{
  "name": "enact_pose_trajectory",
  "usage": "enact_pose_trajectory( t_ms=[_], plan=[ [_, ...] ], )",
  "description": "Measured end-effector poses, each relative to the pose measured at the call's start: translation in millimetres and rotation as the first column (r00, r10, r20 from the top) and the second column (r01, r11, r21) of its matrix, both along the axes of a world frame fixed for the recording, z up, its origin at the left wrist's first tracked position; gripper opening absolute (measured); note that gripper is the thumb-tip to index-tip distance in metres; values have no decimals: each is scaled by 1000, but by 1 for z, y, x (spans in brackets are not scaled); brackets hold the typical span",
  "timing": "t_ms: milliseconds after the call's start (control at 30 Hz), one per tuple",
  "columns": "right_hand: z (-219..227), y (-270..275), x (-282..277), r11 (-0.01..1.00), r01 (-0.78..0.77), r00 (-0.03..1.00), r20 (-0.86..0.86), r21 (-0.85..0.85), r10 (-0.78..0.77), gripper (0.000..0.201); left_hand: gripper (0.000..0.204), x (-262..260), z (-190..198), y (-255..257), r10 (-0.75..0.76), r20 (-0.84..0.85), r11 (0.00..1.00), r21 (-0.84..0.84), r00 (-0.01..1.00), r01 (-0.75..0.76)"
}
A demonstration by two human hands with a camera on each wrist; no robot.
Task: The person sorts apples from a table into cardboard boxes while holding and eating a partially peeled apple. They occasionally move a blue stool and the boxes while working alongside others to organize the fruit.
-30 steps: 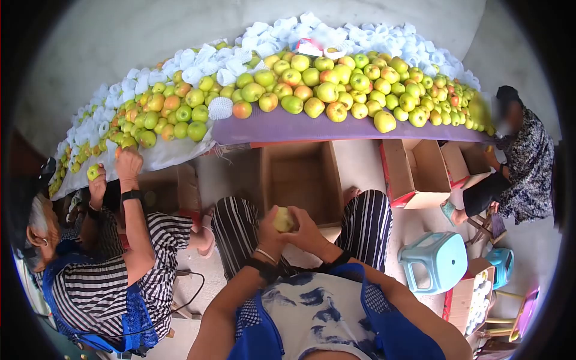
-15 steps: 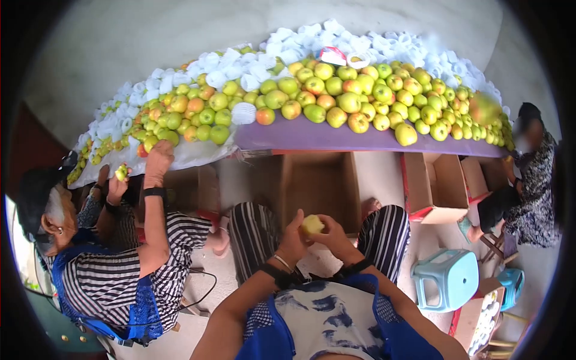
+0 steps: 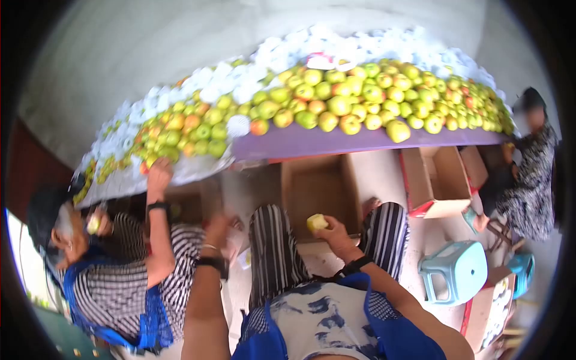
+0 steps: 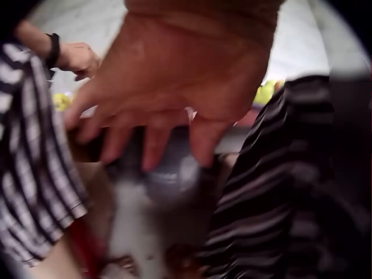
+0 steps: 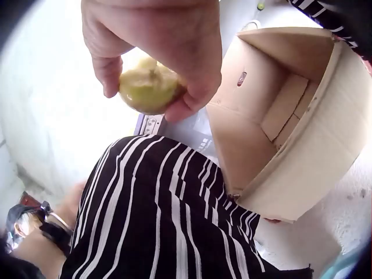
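Note:
My right hand grips a yellow-green apple between thumb and fingers, above my knees. Pale bare flesh shows on the apple's upper side in the right wrist view. My left hand is away to the left, beside my striped knee and near the neighbour's lap, blurred in the head view. Its fingers are spread and hold nothing. Ahead lies a long heap of green and reddish apples on a purple cloth, with white foam sleeves heaped behind.
An open cardboard box stands before my knees, another carton to its right. A person in stripes sits close on the left, reaching to the heap. Another person sits far right. A blue plastic stool is at right.
Both hands were together at the apple. My left hand has let go and swung left, while my right hand keeps the apple. The neighbour's reaching hand stays at the heap's edge.

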State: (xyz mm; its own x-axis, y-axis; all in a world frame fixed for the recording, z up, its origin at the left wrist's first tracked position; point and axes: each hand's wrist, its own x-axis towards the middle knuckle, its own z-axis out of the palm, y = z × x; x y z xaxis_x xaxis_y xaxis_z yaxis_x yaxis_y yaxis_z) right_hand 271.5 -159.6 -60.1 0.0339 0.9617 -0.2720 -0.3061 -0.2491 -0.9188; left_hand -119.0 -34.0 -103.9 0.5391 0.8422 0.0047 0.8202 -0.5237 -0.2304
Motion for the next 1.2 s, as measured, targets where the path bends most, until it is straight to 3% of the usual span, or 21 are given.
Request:
enact_pose_trajectory(
  t_ms=[33,67,100,133,167,233,267,333,367,433,467,500,567,667,733,800,867,967,1067,1133,1200],
  plan=[
    [-7,1,3,1000,23,998,63,11,-24,55,22,51,45,-42,570,174,820,-49,803,-571],
    [-5,-1,5,999,33,996,80,19,-35,55,33,44,20,-41,616,368,788,-311,696,-532],
    [-2,-2,7,998,54,994,97,23,-56,55,45,38,-5,-41,696,533,717,-555,481,-422],
    [1,-3,13,999,39,991,130,7,-40,56,56,32,-30,-40,777,584,629,-721,233,-291],
    [3,-7,15,1000,17,987,160,-24,-13,57,60,45,-16,-60,944,300,282,-950,-136,-134],
    [5,-8,15,995,62,991,120,-78,-52,61,64,72,-11,-66,904,374,382,-924,-208,1],
    [-1,-7,12,996,59,991,124,-68,-51,61,63,90,10,-71,897,358,408,-896,-258,174],
    [-17,-4,18,997,66,989,138,-42,-59,63,48,73,-53,-39,846,512,530,-786,-147,317],
    [3,-9,21,997,50,987,158,-59,-40,64,41,84,-25,-46,923,274,369,-830,-271,418],
    [-7,-7,19,997,59,987,151,-48,-51,65,37,93,-11,-44,877,430,479,-777,-213,408],
    [-10,-6,20,997,53,985,164,-52,-44,66,41,91,-7,-43,905,364,426,-780,-223,458],
    [-10,-6,19,997,46,984,175,-59,-35,67,42,114,31,-58,914,298,401,-770,-276,496],
    [-11,-6,20,997,42,982,188,-63,-29,69,41,150,104,-83,921,179,278,-924,-345,263],
    [-16,-5,20,998,45,978,206,-46,-35,69,51,138,100,-80,910,396,413,-833,-126,369],
    [-16,-5,19,998,62,973,225,-31,-54,68,45,74,67,-42,717,563,603,-797,411,40],
    [-27,-3,15,998,68,965,252,-5,-65,68,43,64,67,-31,605,611,708,-707,511,6],
    [-26,-1,15,996,82,962,263,-35,-70,70,46,101,116,-46,677,719,698,-695,155,172],
    [-16,-7,16,992,115,971,214,-48,-103,72,50,162,168,-72,741,521,671,-581,-424,460],
    [-24,-6,14,988,151,962,234,-15,-143,71,59,196,158,-79,955,50,283,-455,-293,845],
    [-28,-4,14,986,161,949,268,40,-165,70,66,212,120,-79,957,-245,-5,-546,-155,838],
    [-24,-6,14,983,146,941,292,114,-173,70,70,219,65,-80,958,-288,-155,-566,-18,810]
  ],
)
